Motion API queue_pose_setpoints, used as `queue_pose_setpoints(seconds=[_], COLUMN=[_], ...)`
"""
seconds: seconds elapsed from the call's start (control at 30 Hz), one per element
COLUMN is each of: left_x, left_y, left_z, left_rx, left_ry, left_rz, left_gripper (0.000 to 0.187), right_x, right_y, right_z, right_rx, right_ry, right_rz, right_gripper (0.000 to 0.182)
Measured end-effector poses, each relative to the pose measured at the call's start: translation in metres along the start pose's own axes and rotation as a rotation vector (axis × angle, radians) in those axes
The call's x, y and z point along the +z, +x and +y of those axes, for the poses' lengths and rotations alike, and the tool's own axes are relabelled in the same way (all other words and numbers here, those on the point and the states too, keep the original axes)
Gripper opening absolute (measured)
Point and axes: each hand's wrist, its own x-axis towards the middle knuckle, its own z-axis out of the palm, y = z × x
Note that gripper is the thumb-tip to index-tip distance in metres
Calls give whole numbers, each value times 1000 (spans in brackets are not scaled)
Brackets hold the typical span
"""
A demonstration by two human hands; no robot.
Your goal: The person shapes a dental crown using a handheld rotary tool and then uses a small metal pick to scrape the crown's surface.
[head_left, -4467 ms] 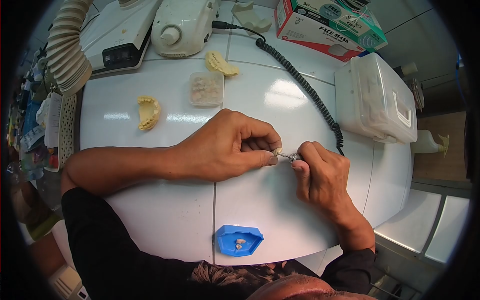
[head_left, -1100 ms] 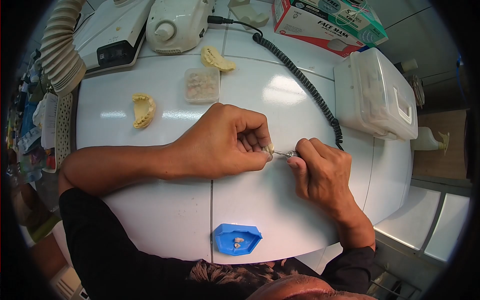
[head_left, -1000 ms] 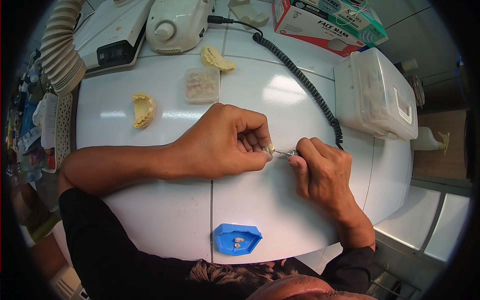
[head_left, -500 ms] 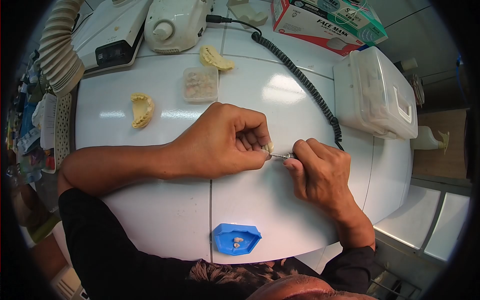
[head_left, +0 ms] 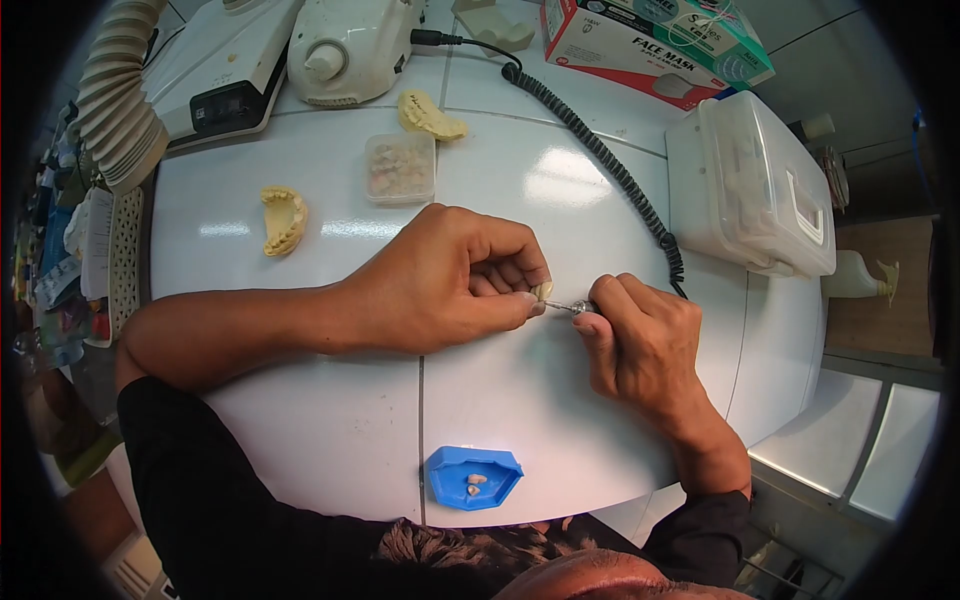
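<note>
Between the thumb and forefinger of my left hand (head_left: 450, 285) is a small cream-coloured dental crown (head_left: 543, 291), mostly covered by the fingertips. My right hand (head_left: 645, 340) is wrapped around a dental handpiece (head_left: 582, 307), its metal nose pointing left. The thin bur of the handpiece reaches the crown near my left thumb; whether it touches cannot be told. Below the hands, a blue tray (head_left: 448, 492) holds a few small tooth-coloured pieces (head_left: 475, 484).
A yellow dental cast (head_left: 284, 221) lies left, another cast (head_left: 430, 116) behind a clear box of small pieces (head_left: 400, 168). A coiled cord (head_left: 600, 150) runs from the white control unit (head_left: 345, 55). Right stands a white case (head_left: 750, 190); behind it, a face mask box (head_left: 640, 50).
My left forefinger and thumb have shifted slightly, and the crown between them has turned a little. My right hand with the handpiece has moved only slightly.
</note>
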Motion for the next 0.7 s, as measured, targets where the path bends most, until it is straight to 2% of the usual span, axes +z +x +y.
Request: queue_pose_setpoints(seconds=[0.07, 0.7], left_x=[-2, -2], left_y=[0, 0], left_z=[2, 2], left_rx=[17, 67], left_ry=[35, 82], left_rz=[-15, -48], left_gripper=[17, 16], right_x=[2, 3], right_y=[-1, 0], right_z=[3, -2], right_rx=[-13, 30], right_ry=[65, -2], right_rz=[23, 30], right_gripper=[37, 37])
